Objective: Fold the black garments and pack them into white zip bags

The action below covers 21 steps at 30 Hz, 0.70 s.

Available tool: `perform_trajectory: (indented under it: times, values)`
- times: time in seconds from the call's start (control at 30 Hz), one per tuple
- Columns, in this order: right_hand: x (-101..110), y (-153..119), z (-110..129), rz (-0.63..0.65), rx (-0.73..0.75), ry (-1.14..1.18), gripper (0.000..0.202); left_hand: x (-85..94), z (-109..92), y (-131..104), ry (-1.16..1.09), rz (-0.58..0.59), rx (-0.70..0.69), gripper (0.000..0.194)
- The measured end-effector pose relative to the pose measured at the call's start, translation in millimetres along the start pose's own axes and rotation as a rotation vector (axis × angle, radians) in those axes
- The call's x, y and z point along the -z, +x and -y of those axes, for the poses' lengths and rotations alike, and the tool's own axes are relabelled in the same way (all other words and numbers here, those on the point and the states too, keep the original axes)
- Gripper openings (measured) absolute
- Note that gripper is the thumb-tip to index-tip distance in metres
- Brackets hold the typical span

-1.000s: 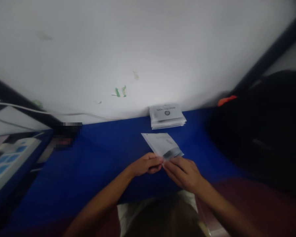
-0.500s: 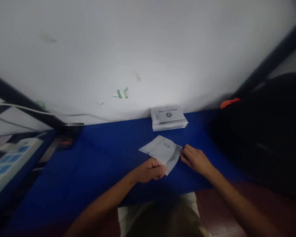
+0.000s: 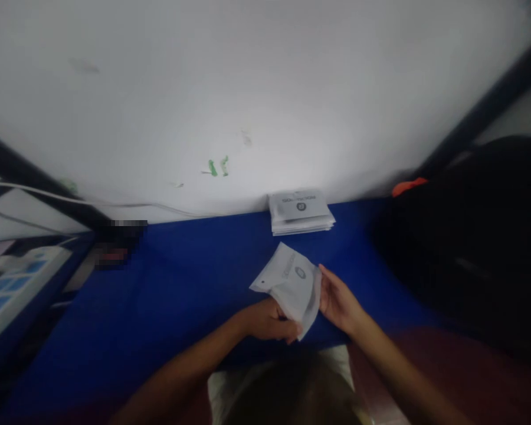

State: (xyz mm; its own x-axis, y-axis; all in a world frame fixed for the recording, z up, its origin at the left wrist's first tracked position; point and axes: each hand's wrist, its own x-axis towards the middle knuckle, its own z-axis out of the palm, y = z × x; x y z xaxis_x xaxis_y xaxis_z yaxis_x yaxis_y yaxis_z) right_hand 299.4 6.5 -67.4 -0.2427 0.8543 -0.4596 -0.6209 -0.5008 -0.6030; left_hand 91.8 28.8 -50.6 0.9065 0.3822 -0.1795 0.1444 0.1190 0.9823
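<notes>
A white printed packet (image 3: 294, 280) is held over the blue table (image 3: 194, 260), tilted, with dark lettering and a round logo facing up. My left hand (image 3: 274, 321) grips its lower left edge, the thumb on top and the other fingers partly hidden underneath. At the packet's right edge is my right hand (image 3: 338, 301), fingers extended and touching the side, with the palm partly showing. Behind the packet, against the wall, lies a stack of similar white packets (image 3: 301, 212).
A white tray with blue squares (image 3: 15, 289) sits at the far left. A pale cable (image 3: 137, 205) runs along the wall. On the right are a large black object (image 3: 473, 254) and an orange item (image 3: 409, 186). Dark posts slant up on both sides.
The held packet has turned and tilted, showing more lettering, and its lower end is nearer me. My right hand has opened from a pinch and now rests along the packet's edge.
</notes>
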Motion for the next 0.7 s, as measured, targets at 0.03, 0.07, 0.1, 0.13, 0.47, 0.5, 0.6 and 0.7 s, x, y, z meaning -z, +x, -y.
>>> perform_trajectory:
  times: [0.03,0.07,0.1,0.13,0.47,0.5,0.6,0.7]
  values:
    - [-1.4,0.8,-2.2,-0.03,0.01,0.039,0.019,1.6,-0.6,-1.4,-0.027,0.032,0.009,0.04]
    - [-2.2,1.2,-4.0,-0.053,0.02,0.062,0.017,3.5,-1.0,-2.8,-0.056,0.058,0.018,0.04]
    - [-2.7,1.2,-5.1,-0.069,0.034,0.074,0.017,5.5,-1.1,-4.0,-0.082,0.074,0.023,0.039]
    - [-3.1,0.8,-5.4,-0.081,0.05,0.08,0.018,7.6,-0.9,-4.7,-0.103,0.078,0.025,0.04]
    - [-37.8,46.3,69.6,-0.106,0.527,0.104,0.023,23.3,-0.2,6.8,0.016,-0.09,-0.095,0.051]
    - [-42.0,58.9,80.1,-0.07,0.518,0.097,0.022,23.5,-0.3,7.8,0.031,-0.103,-0.081,0.05]
    - [-47.7,93.7,104.1,-0.121,0.522,0.085,0.016,23.8,1.4,10.3,0.086,-0.124,-0.059,0.047]
    - [-44.4,108.6,111.7,-0.165,0.509,0.075,0.01,24.5,3.9,11.6,0.145,-0.152,-0.099,0.044]
